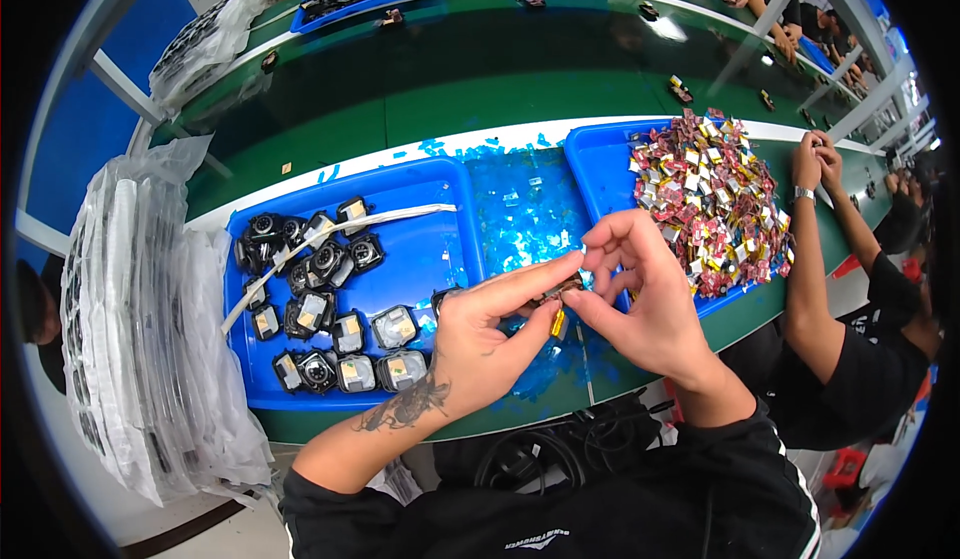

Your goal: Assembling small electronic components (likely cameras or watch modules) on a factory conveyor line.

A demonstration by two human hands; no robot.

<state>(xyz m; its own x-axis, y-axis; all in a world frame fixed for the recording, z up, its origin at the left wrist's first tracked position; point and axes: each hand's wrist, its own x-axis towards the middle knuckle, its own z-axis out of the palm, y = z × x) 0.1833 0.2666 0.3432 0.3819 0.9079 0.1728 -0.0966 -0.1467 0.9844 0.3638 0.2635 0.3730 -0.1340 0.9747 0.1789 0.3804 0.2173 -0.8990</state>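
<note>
Over the front of the bench, my left hand [485, 334] holds a small circuit board with a yellow-wrapped part [557, 321] between its thumb and straight fingers. My right hand [650, 304] meets it from the right, fingers curled and thumb tip at the board. Whatever lies between the right fingertips is too small to make out. Below and around the hands spreads a layer of blue film scraps [520, 199]. To the right, a heap of reddish circuit boards with yellow and silver parts [710, 199] fills a blue tray [592, 154].
At left, a blue tray [425, 254] holds several black watch-like cases [395, 327], with a pale strip [395, 216] across it. Stacked wrapped plastic trays [130, 319] stand far left. Beyond runs a green conveyor belt [440, 69] carrying scattered small parts. Another person's hands [815, 159] are at right.
</note>
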